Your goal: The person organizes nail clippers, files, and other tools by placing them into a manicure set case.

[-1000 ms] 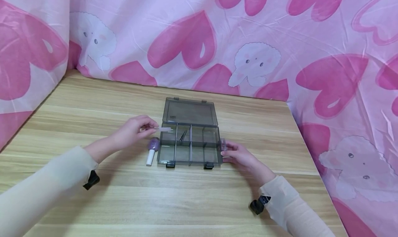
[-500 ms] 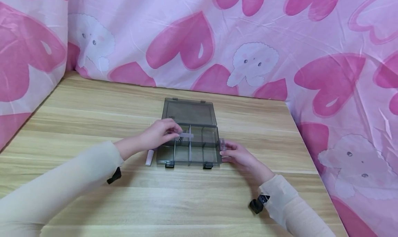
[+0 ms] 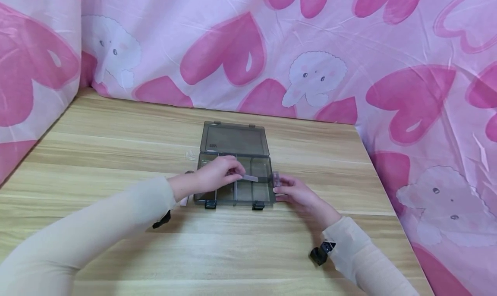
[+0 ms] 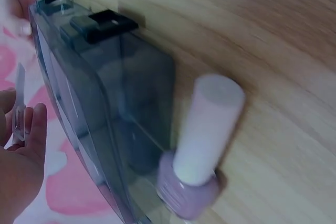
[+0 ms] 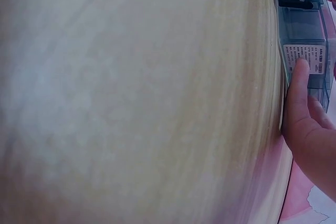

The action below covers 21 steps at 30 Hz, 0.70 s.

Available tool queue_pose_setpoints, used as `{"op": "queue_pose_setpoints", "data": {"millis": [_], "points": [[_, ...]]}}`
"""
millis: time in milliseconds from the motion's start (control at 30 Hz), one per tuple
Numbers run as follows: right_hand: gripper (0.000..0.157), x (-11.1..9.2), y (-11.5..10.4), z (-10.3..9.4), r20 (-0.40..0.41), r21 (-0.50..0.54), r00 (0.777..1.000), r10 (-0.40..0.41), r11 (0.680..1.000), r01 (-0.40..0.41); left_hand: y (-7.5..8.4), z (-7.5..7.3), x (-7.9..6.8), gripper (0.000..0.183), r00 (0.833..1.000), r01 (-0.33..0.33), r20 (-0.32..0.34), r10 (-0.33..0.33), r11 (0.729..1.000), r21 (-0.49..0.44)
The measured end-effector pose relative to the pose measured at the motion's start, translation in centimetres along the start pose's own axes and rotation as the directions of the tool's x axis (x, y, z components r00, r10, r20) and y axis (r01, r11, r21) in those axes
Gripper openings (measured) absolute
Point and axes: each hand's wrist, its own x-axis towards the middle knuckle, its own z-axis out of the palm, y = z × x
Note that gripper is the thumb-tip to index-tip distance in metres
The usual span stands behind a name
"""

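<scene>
My left hand (image 3: 218, 174) is over the middle of a smoky see-through compartment box (image 3: 264, 193), pinching a narrow translucent plastic strip (image 3: 250, 178) between thumb and fingers. In the left wrist view the strip (image 4: 20, 87) shows a slot near the held end. The box lies on the table with its lid (image 3: 234, 138) folded back. My right hand (image 3: 300, 195) rests its fingers against the right side of the box, one extended finger over a printed label (image 5: 310, 59). The left hand covers part of the compartments.
A purple nail polish bottle (image 4: 186, 192) with a white cap (image 4: 210, 129) lies along the left side of the box, mostly beneath my left wrist in the head view. A small clear item (image 3: 190, 155) is left of the box. Pink heart-print cloth (image 3: 217, 50) hangs behind the table.
My left hand has carried the strip rightward from the box's left compartments to over its right half, now hiding the slim dark items in the second compartment. The right hand has stayed at the box.
</scene>
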Motion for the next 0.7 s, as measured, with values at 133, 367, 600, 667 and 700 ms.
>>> {"op": "queue_pose_setpoints", "data": {"millis": [133,367,600,667,700], "points": [[0.057,0.1,0.0,-0.1,-0.003,-0.001,1.0,0.002,1.0,-0.002,0.6,0.8,0.7,0.013,0.999,0.012,0.039,-0.012,1.0,0.014],[0.057,0.1,0.0,-0.3,0.005,-0.011,1.0,0.004,1.0,-0.004,1.2,2.4,1.7,0.015,0.997,-0.029,0.076,0.026,0.999,0.032],[0.057,0.1,0.1,-0.3,0.005,-0.012,1.0,0.0,1.0,0.0,1.6,2.7,2.1,0.021,0.997,-0.055,0.05,0.052,0.997,0.052],[0.057,0.2,0.2,-0.4,0.003,-0.018,1.0,-0.001,1.0,0.001,1.6,2.3,2.1,0.022,0.998,-0.045,0.039,0.043,0.998,0.042],[0.058,0.2,0.3,-0.4,0.003,-0.02,1.0,-0.001,1.0,0.002,1.6,2.0,2.1,0.022,0.999,-0.037,0.03,0.036,0.999,0.032]]}}
